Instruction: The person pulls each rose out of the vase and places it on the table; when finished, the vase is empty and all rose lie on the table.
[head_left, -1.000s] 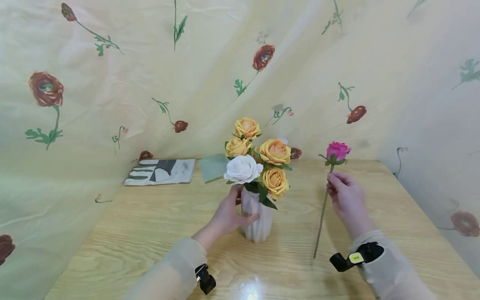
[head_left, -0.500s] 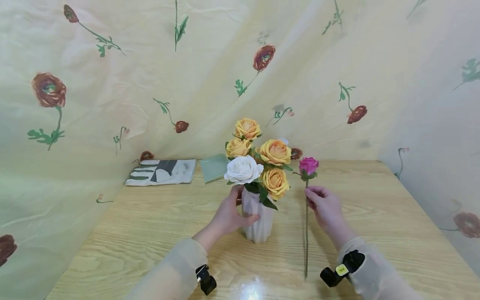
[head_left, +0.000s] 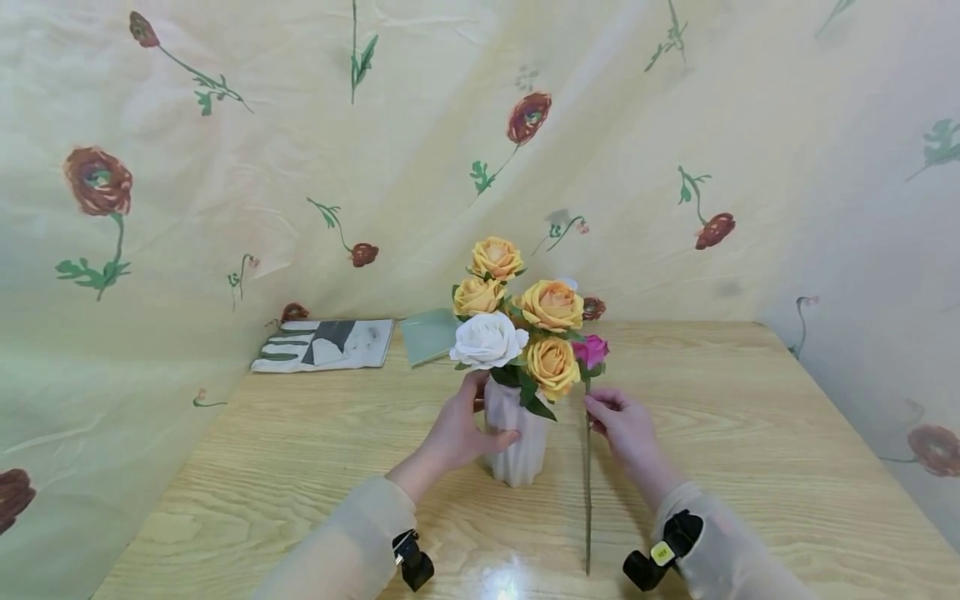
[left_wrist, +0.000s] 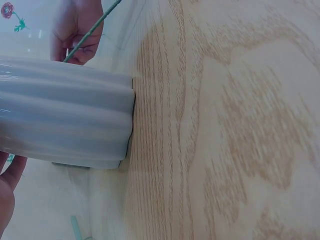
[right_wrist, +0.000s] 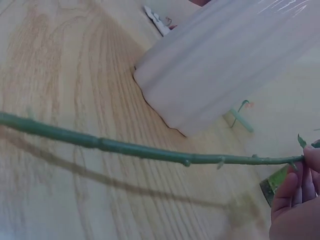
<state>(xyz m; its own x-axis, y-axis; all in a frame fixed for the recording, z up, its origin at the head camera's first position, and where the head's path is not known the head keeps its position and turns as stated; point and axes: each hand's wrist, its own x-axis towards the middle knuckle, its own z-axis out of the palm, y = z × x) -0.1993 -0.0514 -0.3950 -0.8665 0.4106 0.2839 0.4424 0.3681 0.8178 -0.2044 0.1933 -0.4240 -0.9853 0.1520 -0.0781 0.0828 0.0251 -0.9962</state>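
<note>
In the head view a pale, ribbed vase [head_left: 519, 450] stands upright on the table, holding several yellow roses [head_left: 552, 306] and a white rose [head_left: 489, 340] at the front. My left hand [head_left: 452, 429] grips the vase from its left side, thumb across the front and fingers partly hidden behind. Just right of the vase, my right hand [head_left: 628, 433] pinches the stem of a magenta rose [head_left: 592, 350] below its bloom. That bloom is partly covered by a yellow rose. The bare green stem [right_wrist: 145, 151] crosses the right wrist view, apart from the vase.
Behind and left on the wooden table [head_left: 300, 467] lie a folded white-and-grey cloth-like item [head_left: 330, 344] and a flat pale green sheet [head_left: 429, 335]. A flower-printed curtain [head_left: 420, 150] hangs behind the table and along its sides.
My right hand has moved left and lower with the magenta rose, from well right of the vase to close beside it. The stem now hangs nearly vertical. My left hand stays on the vase.
</note>
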